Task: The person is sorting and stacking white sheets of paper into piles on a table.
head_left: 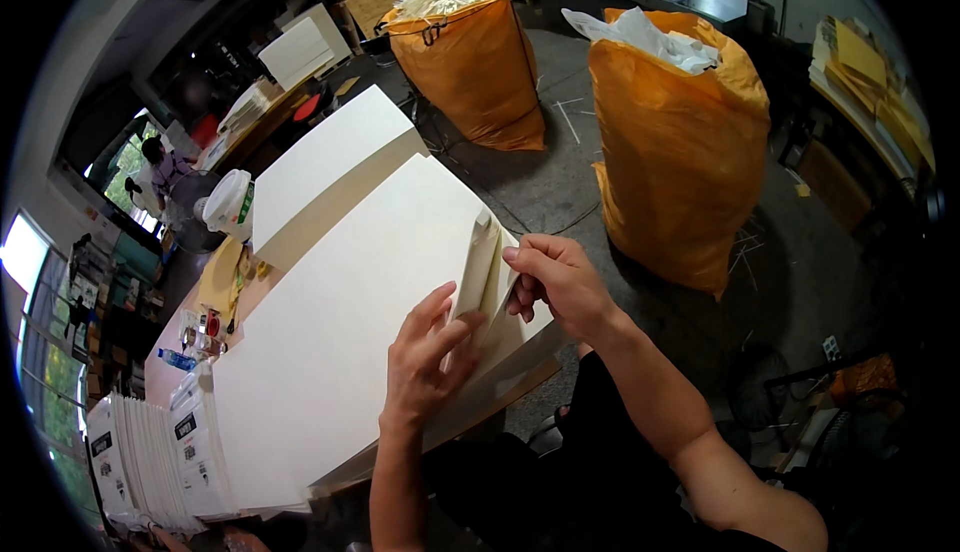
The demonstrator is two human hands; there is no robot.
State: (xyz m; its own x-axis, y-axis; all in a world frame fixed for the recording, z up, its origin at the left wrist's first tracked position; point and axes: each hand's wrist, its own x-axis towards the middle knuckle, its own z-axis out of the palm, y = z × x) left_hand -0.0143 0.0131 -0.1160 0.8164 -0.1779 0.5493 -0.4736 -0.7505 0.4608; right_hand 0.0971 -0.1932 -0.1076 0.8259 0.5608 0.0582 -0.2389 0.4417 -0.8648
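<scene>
A narrow, folded piece of white paper stands tilted over the right end of a large stack of white sheets. My left hand is closed around its left side, the thumb lying across the lower part. On the other side my right hand pinches the paper's right edge between thumb and forefinger, with its other fingers curled under. The folds part a little between my hands. What exactly the folded paper is cannot be made out.
A second white stack lies beyond. Two orange sacks stand on the floor, filled with paper scraps. Wrapped bundles, a water bottle and a white bucket are at left. A person is far left.
</scene>
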